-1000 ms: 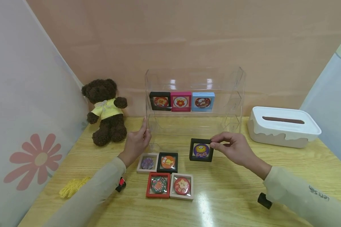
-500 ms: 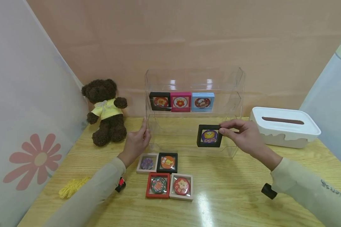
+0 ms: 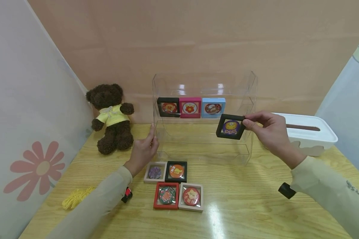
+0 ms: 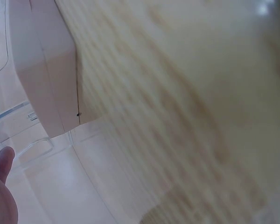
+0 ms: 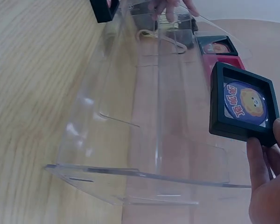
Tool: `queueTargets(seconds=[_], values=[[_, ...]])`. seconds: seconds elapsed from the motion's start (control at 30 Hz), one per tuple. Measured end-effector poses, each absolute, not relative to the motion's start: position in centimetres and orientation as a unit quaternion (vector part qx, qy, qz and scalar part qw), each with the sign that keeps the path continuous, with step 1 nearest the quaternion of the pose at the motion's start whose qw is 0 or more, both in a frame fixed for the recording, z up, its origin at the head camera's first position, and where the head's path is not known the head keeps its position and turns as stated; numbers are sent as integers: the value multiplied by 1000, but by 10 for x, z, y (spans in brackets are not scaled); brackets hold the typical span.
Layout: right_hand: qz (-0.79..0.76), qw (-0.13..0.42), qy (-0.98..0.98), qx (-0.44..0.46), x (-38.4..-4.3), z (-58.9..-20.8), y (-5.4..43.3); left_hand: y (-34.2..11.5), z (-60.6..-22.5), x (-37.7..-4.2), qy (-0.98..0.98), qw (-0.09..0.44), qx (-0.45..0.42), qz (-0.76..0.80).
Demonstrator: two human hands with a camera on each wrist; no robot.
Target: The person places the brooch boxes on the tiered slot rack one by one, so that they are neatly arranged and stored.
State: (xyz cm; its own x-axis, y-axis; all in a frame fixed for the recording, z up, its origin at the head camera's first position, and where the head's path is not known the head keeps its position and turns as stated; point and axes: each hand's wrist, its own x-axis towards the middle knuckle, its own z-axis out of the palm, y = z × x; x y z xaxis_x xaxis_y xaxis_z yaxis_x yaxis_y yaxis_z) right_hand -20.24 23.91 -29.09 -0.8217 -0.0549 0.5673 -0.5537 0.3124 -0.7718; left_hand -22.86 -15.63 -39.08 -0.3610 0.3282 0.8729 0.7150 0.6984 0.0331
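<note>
My right hand (image 3: 270,132) pinches a black square frame (image 3: 218,127) by its right side, thumb and fingers at the edge. Inside that frame is a purple round badge (image 5: 246,102) with a yellow cartoon face. It is held up, slightly tilted, before the right part of a clear acrylic tiered display rack (image 3: 197,152). At the rack's left end my left hand (image 3: 142,152) grips the side panel, index finger pointing up along it. On the middle tier stand a black frame (image 3: 160,109), a pink frame (image 3: 190,116) and a light blue frame (image 3: 213,100), each with a badge.
Several framed badges lie flat before the rack, among them a red frame (image 3: 157,199) and a black frame (image 3: 184,172). A brown teddy bear (image 3: 116,132) sits left, near yellow yarn (image 3: 76,198). A white tissue box (image 3: 309,142) stands right, partly behind my right hand.
My right hand has lifted the black frame up and to the right, from above the table to in front of the rack's tiers. My left hand has stayed at the rack's left side.
</note>
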Motion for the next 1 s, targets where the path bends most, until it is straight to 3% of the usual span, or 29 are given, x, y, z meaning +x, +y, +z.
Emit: queueTargets(seconds=[1.0], values=[[749, 254, -569, 223, -222, -247, 252, -156, -389, -228, -795, 467, -329, -204]])
